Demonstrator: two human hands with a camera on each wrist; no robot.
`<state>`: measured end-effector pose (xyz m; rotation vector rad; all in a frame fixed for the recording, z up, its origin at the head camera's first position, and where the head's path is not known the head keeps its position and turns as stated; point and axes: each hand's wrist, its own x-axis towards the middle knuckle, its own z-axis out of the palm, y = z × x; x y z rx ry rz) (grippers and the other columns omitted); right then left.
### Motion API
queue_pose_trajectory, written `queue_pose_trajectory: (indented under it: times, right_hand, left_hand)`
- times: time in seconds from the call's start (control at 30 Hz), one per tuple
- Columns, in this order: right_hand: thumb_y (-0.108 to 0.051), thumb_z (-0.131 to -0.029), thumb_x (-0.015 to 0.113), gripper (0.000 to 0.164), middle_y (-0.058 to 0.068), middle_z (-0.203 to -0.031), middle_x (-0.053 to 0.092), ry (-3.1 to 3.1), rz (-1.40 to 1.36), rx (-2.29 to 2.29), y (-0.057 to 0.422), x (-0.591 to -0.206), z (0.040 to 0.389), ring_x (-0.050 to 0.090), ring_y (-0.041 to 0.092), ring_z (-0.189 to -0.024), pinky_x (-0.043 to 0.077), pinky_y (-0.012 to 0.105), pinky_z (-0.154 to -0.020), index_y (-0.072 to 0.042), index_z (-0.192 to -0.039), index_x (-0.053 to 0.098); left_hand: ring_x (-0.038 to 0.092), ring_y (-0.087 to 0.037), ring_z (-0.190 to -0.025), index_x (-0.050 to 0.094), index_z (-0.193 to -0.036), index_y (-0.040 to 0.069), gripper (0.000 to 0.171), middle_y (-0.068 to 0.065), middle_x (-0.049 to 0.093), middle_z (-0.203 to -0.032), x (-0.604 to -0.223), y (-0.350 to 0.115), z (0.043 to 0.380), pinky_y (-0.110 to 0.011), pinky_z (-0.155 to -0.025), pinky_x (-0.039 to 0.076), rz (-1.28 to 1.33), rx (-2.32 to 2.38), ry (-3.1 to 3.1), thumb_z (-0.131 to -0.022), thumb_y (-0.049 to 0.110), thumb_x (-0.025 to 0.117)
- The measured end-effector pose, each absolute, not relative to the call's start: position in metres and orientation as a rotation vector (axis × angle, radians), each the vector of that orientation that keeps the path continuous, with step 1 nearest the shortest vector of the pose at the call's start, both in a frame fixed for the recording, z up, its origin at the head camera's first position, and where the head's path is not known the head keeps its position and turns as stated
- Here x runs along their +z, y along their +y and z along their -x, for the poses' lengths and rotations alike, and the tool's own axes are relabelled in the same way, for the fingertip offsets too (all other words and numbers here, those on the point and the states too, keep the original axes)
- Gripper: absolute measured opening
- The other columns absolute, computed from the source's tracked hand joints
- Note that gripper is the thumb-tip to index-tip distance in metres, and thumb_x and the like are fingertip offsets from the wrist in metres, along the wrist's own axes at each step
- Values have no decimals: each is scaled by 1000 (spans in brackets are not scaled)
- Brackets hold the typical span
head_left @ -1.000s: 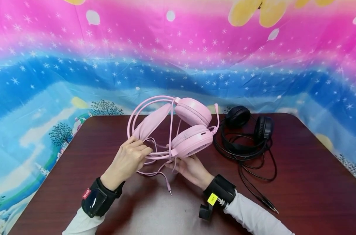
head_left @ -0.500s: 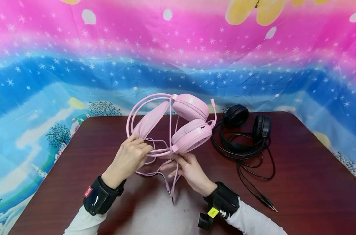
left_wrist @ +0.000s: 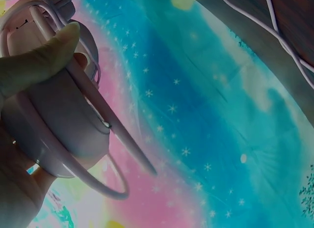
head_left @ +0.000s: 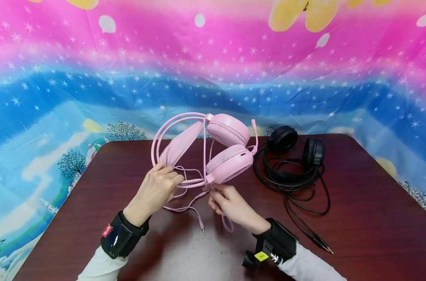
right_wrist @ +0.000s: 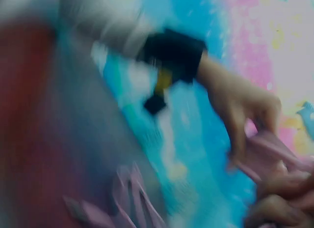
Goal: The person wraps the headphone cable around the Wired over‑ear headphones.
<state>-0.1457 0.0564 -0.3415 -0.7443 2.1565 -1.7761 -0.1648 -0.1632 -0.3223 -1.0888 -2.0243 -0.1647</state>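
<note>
My left hand [head_left: 154,187] grips the band of a pink headset [head_left: 234,166], holding it tilted above the table. In the left wrist view the thumb [left_wrist: 64,41] lies across one of the band's thin hoops. A padded inner strap [head_left: 182,144] runs inside the hoops, and a small microphone [head_left: 253,125] sticks up from the nearer ear cup. Below that cup my right hand [head_left: 235,207] pinches the pink cable, whose loop [head_left: 228,225] hangs under the fingers. The fingertips are partly hidden. More cable trails down to a metal-tipped plug [head_left: 202,226]. The right wrist view is blurred.
Black headphones [head_left: 284,138] lie at the right of the dark red table [head_left: 104,187], their cable coiled with plugs [head_left: 323,246] toward the front. A patterned cloth [head_left: 198,86] hangs behind the table.
My right hand has gone from open fingers beneath the ear cup to pinching the cable, and moved slightly right. A hanging cable strand is now a loop under it. The left hand keeps its grip.
</note>
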Motion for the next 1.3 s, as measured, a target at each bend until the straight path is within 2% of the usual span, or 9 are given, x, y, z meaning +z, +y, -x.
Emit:
queue_pose_trajectory:
  times: [0.1,0.2,0.43,0.57,0.73,0.87,1.03,1.2,1.3]
  right_hand:
    - [0,-95,44,18,-8,-59,36,2476,964,-1524,60,-336,148,31,1,-49,27,19,-46,3,-82,57]
    - [-1,-90,51,20,-12,-59,31,2697,1121,-1341,63,-329,150,29,-1,-52,25,19,-49,-5,-71,55]
    - [1,-89,55,15,-13,-62,30,2756,1324,-1227,65,-316,152,27,-1,-54,23,18,-49,-7,-76,57]
    - [1,-88,56,18,-12,-61,29,2772,1435,-1071,67,-311,154,28,1,-55,25,19,-49,-9,-74,54]
    - [-10,-90,62,25,-9,-57,31,2972,1608,-661,70,-299,155,36,7,-50,31,22,-45,-14,-69,49]
    - [-13,-86,67,29,-10,-53,32,3048,1699,-471,71,-287,156,35,6,-47,29,24,-43,-17,-63,49]
    - [-12,-80,72,28,-11,-53,41,3035,1836,-423,75,-277,161,40,4,-49,30,22,-46,-17,-60,53]
    - [-12,-82,73,11,-12,-67,59,2832,1888,-496,80,-267,169,54,-1,-62,42,20,-56,-17,-74,68]
    - [-17,-81,75,7,-14,-70,61,2802,1827,-529,85,-262,172,53,-3,-63,45,21,-58,-18,-77,69]
  left_hand:
    - [46,-20,-56,46,-61,6,19,-5,50,-54,-322,-164,164,-35,-63,39,1085,-160,-2021,-66,-12,52]
    - [45,-20,-56,46,-61,6,19,-5,50,-54,-322,-164,164,-35,-62,38,1084,-141,-2029,-67,-12,50]
    - [44,-20,-54,45,-59,7,20,-5,49,-53,-329,-169,162,-33,-60,35,1078,-88,-2055,-68,-10,48]
    - [44,-20,-53,44,-59,8,21,-5,48,-52,-331,-170,161,-33,-59,35,1091,-84,-2065,-67,-12,47]
    - [43,-19,-52,43,-58,8,22,-4,44,-52,-330,-170,162,-32,-61,35,1113,-66,-2059,-66,-12,43]
    - [44,-19,-51,43,-58,8,23,-2,42,-53,-329,-167,162,-32,-60,35,1128,-53,-2044,-69,-11,39]
    - [44,-17,-52,46,-58,8,25,0,45,-52,-331,-165,160,-31,-61,35,1155,-35,-2030,-74,-11,43]
    - [44,-16,-54,47,-58,9,27,1,47,-52,-331,-163,158,-30,-62,34,1173,-9,-2026,-78,-10,42]
    - [43,-16,-54,46,-58,9,29,1,47,-52,-330,-162,157,-30,-62,34,1172,4,-2020,-79,-9,39]
